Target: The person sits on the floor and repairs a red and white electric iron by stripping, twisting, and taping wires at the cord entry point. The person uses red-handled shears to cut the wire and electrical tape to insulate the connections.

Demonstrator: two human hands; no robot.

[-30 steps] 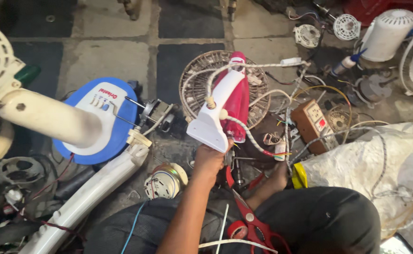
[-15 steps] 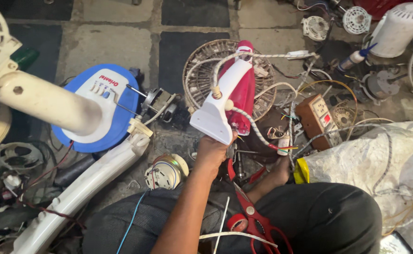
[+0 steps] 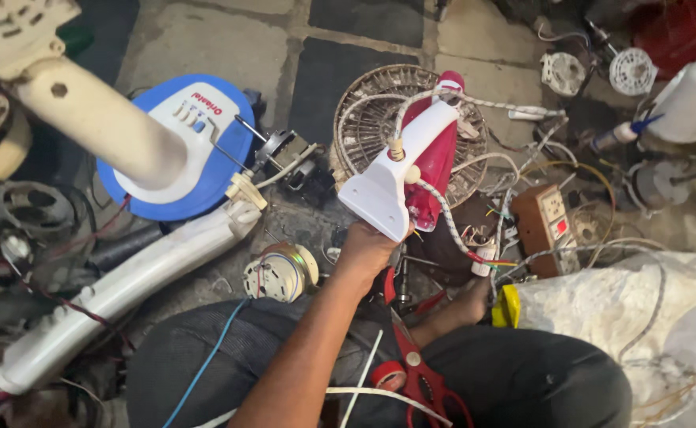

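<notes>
My left hand (image 3: 368, 250) grips the rear end of a clothes iron (image 3: 411, 162) with a white handle and red body, holding it up over a round wire fan guard (image 3: 364, 119) on the floor. The iron's white-and-red braided cord (image 3: 451, 218) loops from the handle down towards my lap. My right hand (image 3: 468, 303) is low, beside a yellow object (image 3: 506, 307), among loose tools; its fingers are hidden.
A blue-and-white fan base (image 3: 193, 150) with a white pole (image 3: 94, 119) lies left, above a white stand (image 3: 118, 293). A small motor (image 3: 278, 273), a brown socket box (image 3: 544, 226), red scissors (image 3: 419, 376), red tape (image 3: 386, 372) and a white sack (image 3: 625, 309) surround me.
The iron stays in my left hand and has tilted slightly, its tip pointing further right. The view has shifted a little; my right hand stays low.
</notes>
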